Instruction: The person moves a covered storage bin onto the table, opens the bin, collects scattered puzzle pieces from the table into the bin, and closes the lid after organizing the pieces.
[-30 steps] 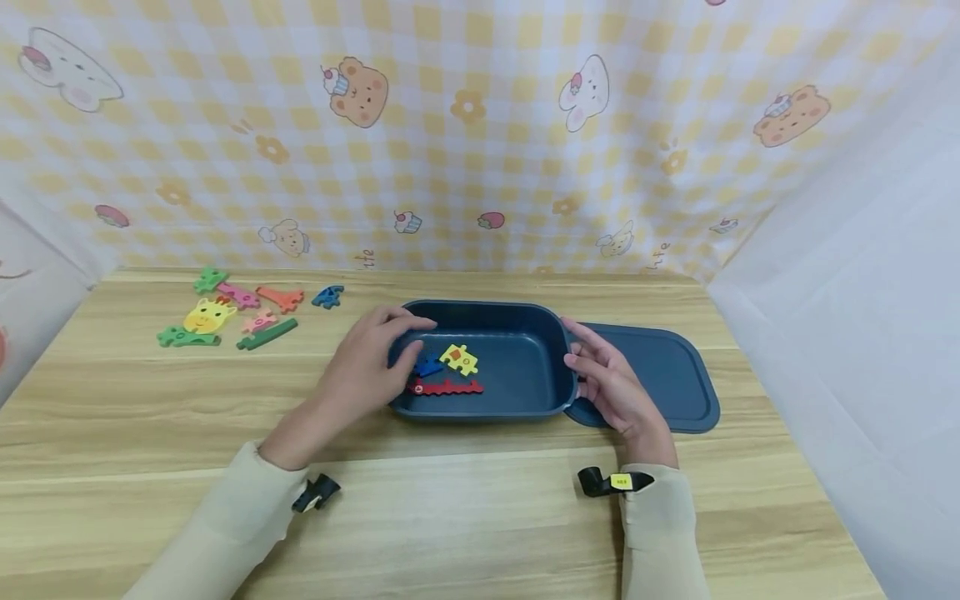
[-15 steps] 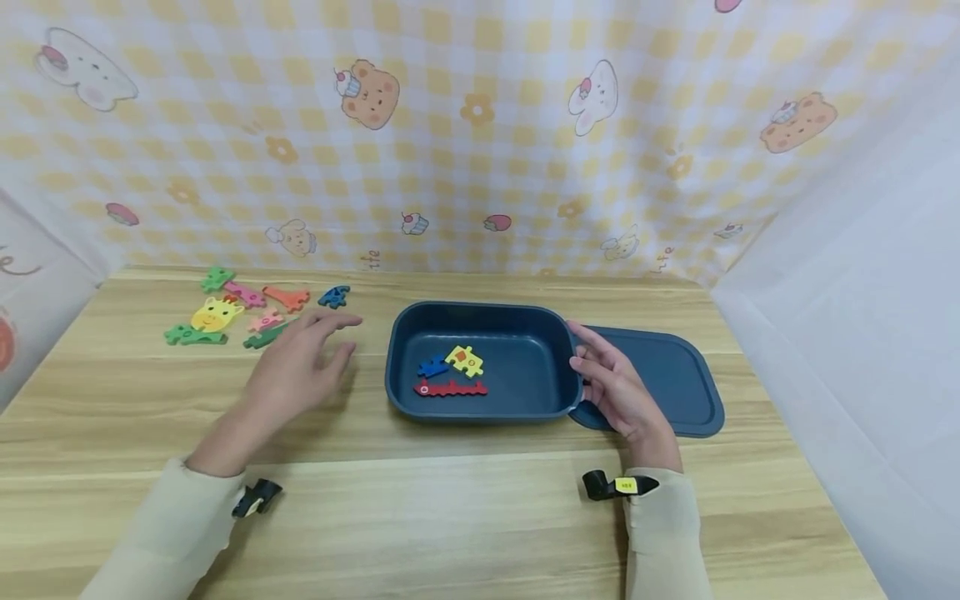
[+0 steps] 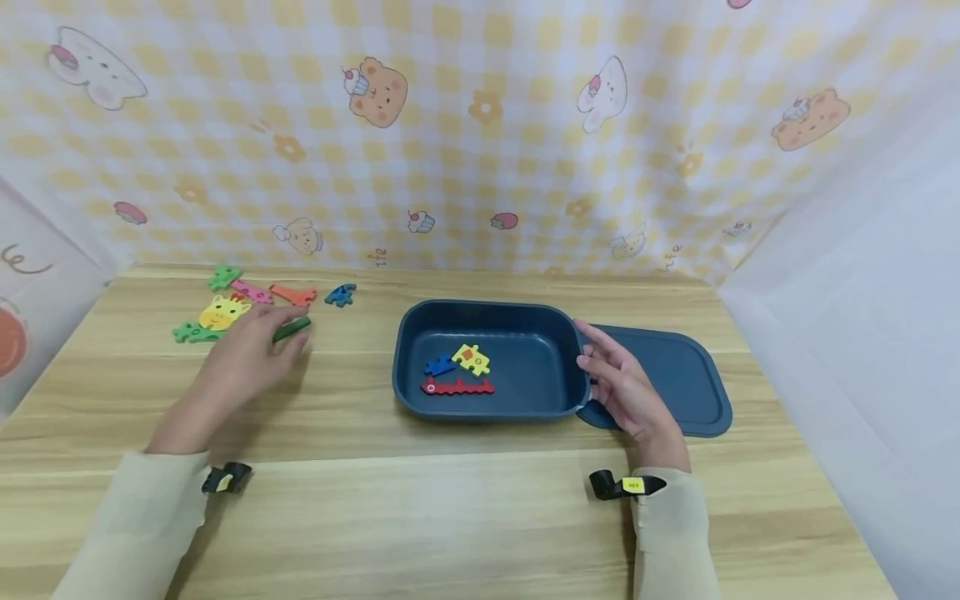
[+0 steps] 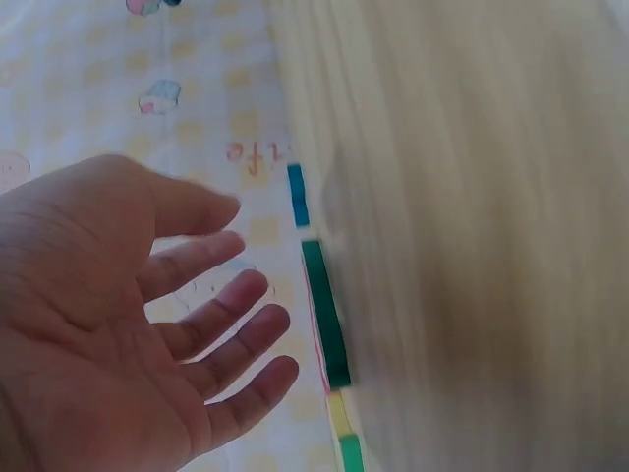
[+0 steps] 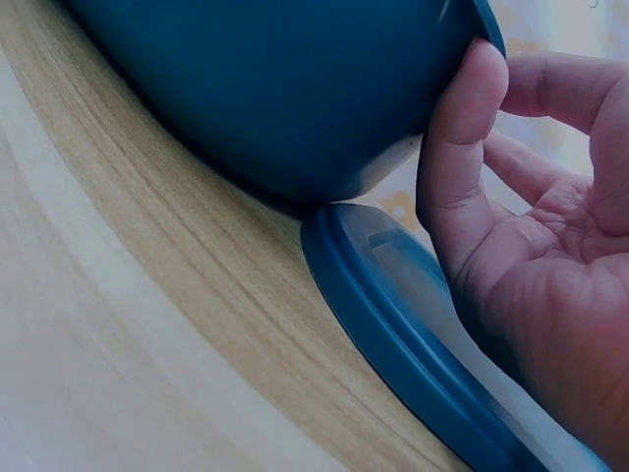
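The left hand (image 3: 243, 354) has moved farther left since the earlier frame, out of the space beside the box and over the loose puzzle pieces. The right hand (image 3: 628, 396) has stayed at the box.

In the head view, a green strip (image 3: 291, 328) on the left of the table (image 3: 480, 517) shows between the left thumb and fingers. A yellow giraffe head (image 3: 223, 311) lies just left of that hand, with an orange piece (image 3: 294, 295) and a dark blue piece (image 3: 341, 295) farther back. The box (image 3: 532, 375) holds a yellow piece (image 3: 472, 360), a blue piece (image 3: 439, 365) and a red strip (image 3: 457, 387), all in its left half.

In the left wrist view, the fingers are loose and spread, with nothing grasped; that view is soft, so a light touch on the green strip can't be ruled out. The step seems to be picking up that strip, and the next move calls for pinching it between thumb and fingers.

In the right wrist view, relaxed fingers touch the box's right rim, without clenching. The lid (image 5: 393, 295) sits against its base.
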A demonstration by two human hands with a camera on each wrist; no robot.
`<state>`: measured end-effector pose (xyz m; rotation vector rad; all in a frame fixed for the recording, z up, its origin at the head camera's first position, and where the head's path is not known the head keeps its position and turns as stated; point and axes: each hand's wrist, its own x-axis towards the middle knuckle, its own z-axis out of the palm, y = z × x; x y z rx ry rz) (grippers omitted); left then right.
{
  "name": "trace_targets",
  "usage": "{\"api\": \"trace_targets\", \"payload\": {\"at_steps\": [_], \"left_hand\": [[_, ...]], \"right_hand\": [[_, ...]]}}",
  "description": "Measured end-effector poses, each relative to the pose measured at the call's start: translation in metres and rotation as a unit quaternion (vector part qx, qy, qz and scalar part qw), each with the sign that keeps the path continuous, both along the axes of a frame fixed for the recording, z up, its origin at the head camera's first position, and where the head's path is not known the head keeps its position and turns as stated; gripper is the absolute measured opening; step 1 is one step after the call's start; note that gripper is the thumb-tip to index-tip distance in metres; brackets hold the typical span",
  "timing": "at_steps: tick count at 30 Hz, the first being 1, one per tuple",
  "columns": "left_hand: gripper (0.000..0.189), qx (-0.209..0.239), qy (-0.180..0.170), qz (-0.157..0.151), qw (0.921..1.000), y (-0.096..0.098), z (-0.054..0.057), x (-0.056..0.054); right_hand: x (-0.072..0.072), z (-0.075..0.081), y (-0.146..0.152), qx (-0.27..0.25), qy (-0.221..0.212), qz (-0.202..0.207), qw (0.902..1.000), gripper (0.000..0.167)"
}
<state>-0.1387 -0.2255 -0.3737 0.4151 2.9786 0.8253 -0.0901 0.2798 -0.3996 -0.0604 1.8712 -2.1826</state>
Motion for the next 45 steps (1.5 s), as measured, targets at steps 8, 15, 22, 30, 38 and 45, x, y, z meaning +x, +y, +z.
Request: {"api": "trace_targets", "payload": {"at_steps": [8, 15, 22, 30, 38, 45], "left_hand": [[0.047, -0.011, -0.031, -0.006, 0.9994, -0.007, -0.005, -0.005], [0.047, -0.01, -0.031, 0.001, 0.9995, -0.012, -0.009, -0.005], [0.047, -0.024, -0.018, 0.0, 0.9995, -0.014, -0.01, -0.007], [0.045, -0.041, -0.033, 0.003, 0.9986, -0.016, -0.012, -0.008], [0.044, -0.047, -0.03, -0.001, 0.9984, -0.019, -0.015, -0.007], [0.043, -0.051, -0.001, -0.01, 0.9987, -0.018, -0.015, -0.006]], "right_hand": [[0.001, 0.0, 0.002, -0.007, -0.001, 0.004, 1.0, 0.065], [0.0, -0.002, 0.002, -0.011, 0.003, 0.008, 0.9999, 0.064], [-0.001, -0.004, 0.002, -0.017, 0.005, 0.006, 0.9998, 0.067], [-0.002, -0.005, 0.002, -0.018, 0.009, 0.003, 0.9998, 0.066], [-0.001, -0.004, 0.001, -0.02, 0.002, -0.004, 0.9998, 0.068], [-0.002, -0.005, 0.002, -0.018, 0.0, -0.003, 0.9998, 0.065]]}}
